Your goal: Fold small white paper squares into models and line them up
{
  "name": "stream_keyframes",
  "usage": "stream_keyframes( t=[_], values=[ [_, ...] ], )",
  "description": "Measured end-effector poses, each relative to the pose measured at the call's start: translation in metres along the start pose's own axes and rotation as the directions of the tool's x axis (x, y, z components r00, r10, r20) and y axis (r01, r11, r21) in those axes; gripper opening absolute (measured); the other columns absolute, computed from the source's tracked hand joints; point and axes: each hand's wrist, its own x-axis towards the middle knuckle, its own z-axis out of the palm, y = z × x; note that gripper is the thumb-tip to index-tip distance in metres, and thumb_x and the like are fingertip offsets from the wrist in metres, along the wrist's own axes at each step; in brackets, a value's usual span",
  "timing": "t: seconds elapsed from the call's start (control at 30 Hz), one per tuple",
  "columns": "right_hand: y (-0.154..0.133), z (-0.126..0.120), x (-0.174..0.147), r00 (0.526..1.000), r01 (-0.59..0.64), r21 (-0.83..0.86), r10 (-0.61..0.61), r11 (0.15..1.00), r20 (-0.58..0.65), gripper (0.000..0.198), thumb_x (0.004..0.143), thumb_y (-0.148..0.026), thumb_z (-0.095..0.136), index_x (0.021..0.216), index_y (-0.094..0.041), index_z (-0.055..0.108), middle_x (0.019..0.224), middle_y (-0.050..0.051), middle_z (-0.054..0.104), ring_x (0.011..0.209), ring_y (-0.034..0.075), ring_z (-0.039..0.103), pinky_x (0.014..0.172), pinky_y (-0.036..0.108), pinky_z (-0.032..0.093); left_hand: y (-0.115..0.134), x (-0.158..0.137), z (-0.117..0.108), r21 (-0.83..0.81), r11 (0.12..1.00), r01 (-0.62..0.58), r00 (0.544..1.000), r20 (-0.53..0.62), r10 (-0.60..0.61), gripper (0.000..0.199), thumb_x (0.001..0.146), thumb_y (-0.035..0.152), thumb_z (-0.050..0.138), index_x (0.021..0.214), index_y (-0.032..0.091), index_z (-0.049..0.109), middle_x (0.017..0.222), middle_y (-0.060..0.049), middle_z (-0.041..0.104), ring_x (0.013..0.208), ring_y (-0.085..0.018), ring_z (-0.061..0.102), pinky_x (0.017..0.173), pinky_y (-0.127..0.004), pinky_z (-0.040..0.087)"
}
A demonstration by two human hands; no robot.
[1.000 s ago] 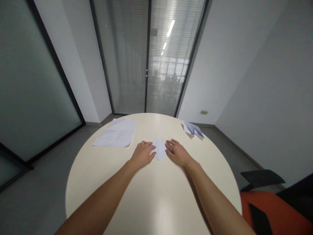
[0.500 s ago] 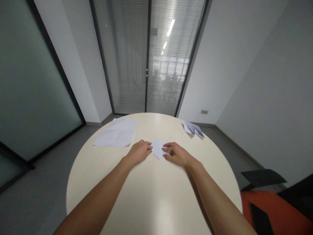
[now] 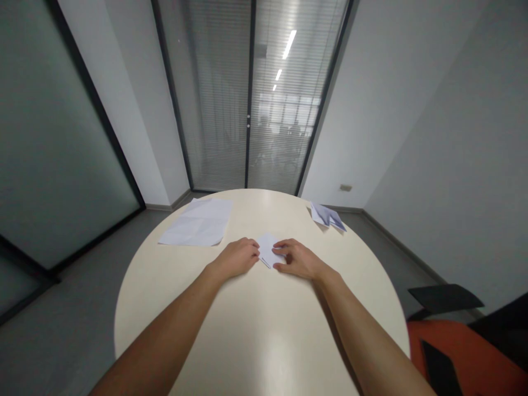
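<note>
A small piece of folded white paper (image 3: 267, 246) lies on the round table between my two hands, one corner pointing towards me. My left hand (image 3: 241, 255) grips its left edge, with fingers curled and pressed together. From the other side my right hand (image 3: 295, 257) holds the right edge, thumb near the front corner and fingers further back. Along the front left edge of the folded paper the layers stand slightly apart. My fingertips hide parts of both side edges.
The pale round table (image 3: 264, 324) carries a large creased white sheet (image 3: 198, 223) at the back left and a folded paper shape (image 3: 327, 215) at the back right. An orange chair (image 3: 474, 352) with black armrests stands at the right. Glass panels (image 3: 247, 99) rise behind the table.
My left hand has shifted slightly to the right against the paper. The layers at its front left edge show a wider gap. My right hand has barely moved.
</note>
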Motion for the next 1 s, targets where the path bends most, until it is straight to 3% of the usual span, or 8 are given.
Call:
stream_keyframes(
  t=[0.13,0.3,0.67,1.0],
  values=[
    [0.003,0.002,-0.001,1.000,0.004,0.007,-0.004,1.000,0.007,0.043,0.081,-0.043,0.075,0.118,-0.021,0.075,0.127,0.014,0.068,0.116,0.030,0.063,0.102,0.043,0.048,0.001,0.000,-0.001,-0.038,0.999,-0.003,1.000,0.020,0.004,0.023,0.094,0.027,0.055,0.102,0.021,0.076,0.119,-0.007,0.072,0.110,-0.024,0.065,0.097,-0.034,0.049],
    [0.005,0.004,-0.003,1.000,-0.020,0.045,0.019,0.999,0.011,0.044,0.082,-0.046,0.075,0.120,-0.024,0.075,0.128,0.013,0.067,0.118,0.029,0.062,0.102,0.042,0.048,0.000,-0.001,0.000,-0.068,0.997,0.024,0.999,-0.025,-0.026,0.034,0.091,0.032,0.063,0.123,0.021,0.065,0.122,-0.007,0.070,0.113,-0.024,0.064,0.098,-0.035,0.048],
    [-0.006,-0.001,0.000,0.999,0.000,0.120,0.004,0.993,-0.036,0.035,0.098,-0.048,0.053,0.113,-0.028,0.077,0.117,0.008,0.072,0.105,0.023,0.068,0.094,0.035,0.051,-0.001,-0.001,0.001,-0.100,0.995,-0.009,0.999,-0.054,0.004,0.027,0.096,0.034,0.058,0.119,0.024,0.068,0.115,-0.005,0.072,0.108,-0.023,0.064,0.094,-0.032,0.047],
    [-0.013,-0.009,0.002,1.000,-0.006,0.204,0.009,0.979,-0.011,0.038,0.102,-0.042,0.045,0.102,-0.022,0.077,0.105,0.007,0.077,0.099,0.022,0.068,0.093,0.034,0.050,0.002,0.004,0.007,-0.108,0.994,-0.009,0.995,-0.099,-0.002,0.027,0.102,0.030,0.046,0.112,0.027,0.071,0.112,-0.002,0.073,0.105,-0.019,0.066,0.091,-0.028,0.048]
  ],
)
